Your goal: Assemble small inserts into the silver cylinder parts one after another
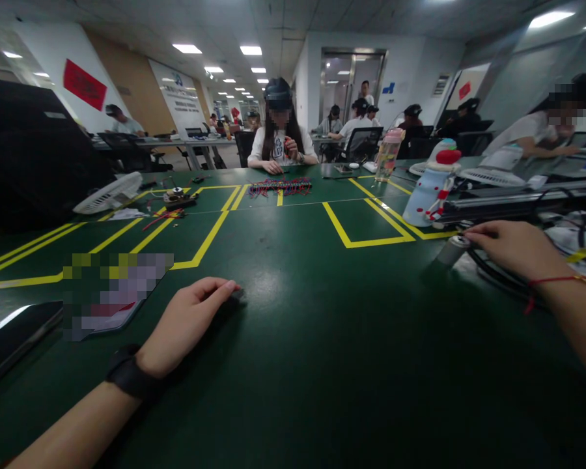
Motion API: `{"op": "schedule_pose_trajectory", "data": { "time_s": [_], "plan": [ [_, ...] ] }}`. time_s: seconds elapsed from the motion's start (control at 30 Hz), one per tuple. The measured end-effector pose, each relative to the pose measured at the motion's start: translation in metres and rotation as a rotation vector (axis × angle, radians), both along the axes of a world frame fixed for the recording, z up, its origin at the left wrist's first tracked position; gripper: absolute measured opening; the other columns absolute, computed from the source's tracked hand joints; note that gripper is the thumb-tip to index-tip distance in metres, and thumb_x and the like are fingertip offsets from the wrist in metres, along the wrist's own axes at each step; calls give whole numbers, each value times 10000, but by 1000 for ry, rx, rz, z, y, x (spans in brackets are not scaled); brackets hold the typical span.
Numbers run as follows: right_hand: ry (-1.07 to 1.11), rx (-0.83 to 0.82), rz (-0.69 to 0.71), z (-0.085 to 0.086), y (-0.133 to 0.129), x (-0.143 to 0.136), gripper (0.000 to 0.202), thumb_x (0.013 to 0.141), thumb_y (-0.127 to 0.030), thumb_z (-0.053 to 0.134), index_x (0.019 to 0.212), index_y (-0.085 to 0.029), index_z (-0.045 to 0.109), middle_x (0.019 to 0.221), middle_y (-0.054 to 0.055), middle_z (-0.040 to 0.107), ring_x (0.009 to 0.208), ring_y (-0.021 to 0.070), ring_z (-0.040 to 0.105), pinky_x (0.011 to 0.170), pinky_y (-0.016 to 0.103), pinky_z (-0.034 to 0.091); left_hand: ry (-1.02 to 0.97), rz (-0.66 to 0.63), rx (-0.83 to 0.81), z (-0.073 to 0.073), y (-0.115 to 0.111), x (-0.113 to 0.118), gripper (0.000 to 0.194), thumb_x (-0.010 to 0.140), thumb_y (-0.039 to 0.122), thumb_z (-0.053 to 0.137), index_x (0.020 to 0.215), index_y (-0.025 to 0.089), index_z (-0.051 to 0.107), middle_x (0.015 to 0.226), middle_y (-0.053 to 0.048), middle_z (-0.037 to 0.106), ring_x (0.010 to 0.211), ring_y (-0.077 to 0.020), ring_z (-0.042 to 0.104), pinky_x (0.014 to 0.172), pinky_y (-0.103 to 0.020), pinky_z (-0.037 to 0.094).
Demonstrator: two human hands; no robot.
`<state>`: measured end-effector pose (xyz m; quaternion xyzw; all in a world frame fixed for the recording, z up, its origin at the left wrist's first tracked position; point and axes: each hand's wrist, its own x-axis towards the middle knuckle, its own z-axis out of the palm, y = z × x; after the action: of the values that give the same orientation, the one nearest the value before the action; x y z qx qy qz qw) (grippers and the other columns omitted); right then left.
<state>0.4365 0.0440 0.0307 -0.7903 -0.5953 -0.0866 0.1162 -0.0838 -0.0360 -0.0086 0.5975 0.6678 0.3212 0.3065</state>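
Observation:
On the left, my left hand [188, 320] is closed in a pinch low over the green table [322, 365]. A small dark piece [237, 296] shows at its fingertips, too blurred to name. My right hand [520, 249] reaches across at the right, its thumb and fingers closed at the top edge of a small silver-grey metal cylinder [452, 251]. That cylinder looks tilted, and whether it touches the table I cannot tell. Just beyond it stands a light blue bottle [426, 194] with a red top.
Black cables [498, 277] and dark metal bars [488, 207] lie by my right hand. At left are a phone [19, 339] and a blurred-out flat item [120, 293]. A co-worker [280, 133] sits opposite, behind a bundle of coloured wires [280, 187]. Yellow tape [381, 244] marks the table.

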Motion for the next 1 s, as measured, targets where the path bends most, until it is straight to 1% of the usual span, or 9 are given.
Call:
{"op": "schedule_pose_trajectory", "data": {
  "time_s": [0.1, 0.23, 0.47, 0.57, 0.7, 0.77, 0.83, 0.9, 1.0],
  "plan": [
    [41, 98, -35, 2, 0, -4, 444, 837, -495, 423, 1018, -193, 693, 932, 89, 665, 801, 171, 549, 699, 283, 348, -10, -1, -3, -1, 1, 0, 369, 812, 549, 516, 956, 248, 672, 957, -10, 693, 912, -213, 613, 776, -309, 414],
    [65, 47, 26, 1, 3, -7, 313, 783, -427, 543, 970, -232, 702, 901, 38, 676, 809, 167, 577, 690, 253, 373, 2, 9, 2, -1, 1, 1, 365, 808, 543, 521, 944, 243, 677, 930, -10, 697, 900, -213, 612, 761, -301, 414],
    [49, 20, 19, 3, 0, -10, 349, 801, -448, 530, 975, -197, 700, 909, 77, 672, 801, 167, 571, 682, 267, 374, -6, -4, -3, -2, 0, -1, 353, 800, 542, 534, 947, 251, 672, 961, -9, 692, 924, -216, 612, 781, -310, 418],
    [84, -3, 22, 4, -1, -10, 366, 775, -467, 563, 957, -185, 709, 887, 91, 672, 790, 170, 561, 694, 285, 373, 3, -8, -1, 0, -1, 0, 345, 800, 538, 539, 943, 253, 670, 956, -6, 690, 922, -214, 613, 789, -315, 417],
    [269, 44, -19, 1, -1, -10, 432, 721, -513, 602, 956, -167, 711, 911, 102, 673, 805, 162, 564, 725, 305, 373, 11, -4, -6, 2, -1, 2, 352, 803, 544, 531, 938, 250, 669, 945, -7, 688, 916, -215, 616, 791, -322, 417],
    [386, 74, -58, -1, -1, -10, 480, 689, -545, 617, 957, -158, 704, 885, 103, 675, 759, 151, 570, 704, 312, 378, 13, -11, -4, 1, -1, 3, 354, 807, 548, 523, 935, 251, 668, 943, -6, 688, 910, -214, 618, 792, -323, 418],
    [441, 91, -105, -3, 0, -10, 478, 674, -540, 634, 935, -146, 702, 831, 103, 674, 702, 143, 567, 679, 320, 382, 21, -20, 0, 1, 0, 2, 355, 808, 551, 520, 934, 254, 667, 942, -3, 688, 909, -213, 619, 793, -324, 418],
    [465, 99, -124, -4, 0, -11, 421, 681, -487, 656, 916, -141, 706, 822, 104, 673, 691, 140, 565, 682, 327, 390, 25, -24, 6, 1, 0, 1, 352, 808, 550, 521, 935, 256, 666, 947, -1, 688, 920, -214, 617, 800, -323, 417],
    [640, 88, -44, -4, -3, -12, 313, 719, -330, 662, 967, -144, 701, 940, 116, 670, 767, 144, 584, 697, 312, 420, 16, -26, 7, 2, -1, 2, 347, 808, 545, 524, 929, 253, 667, 950, -1, 688, 930, -213, 616, 810, -323, 417]
  ]
}}
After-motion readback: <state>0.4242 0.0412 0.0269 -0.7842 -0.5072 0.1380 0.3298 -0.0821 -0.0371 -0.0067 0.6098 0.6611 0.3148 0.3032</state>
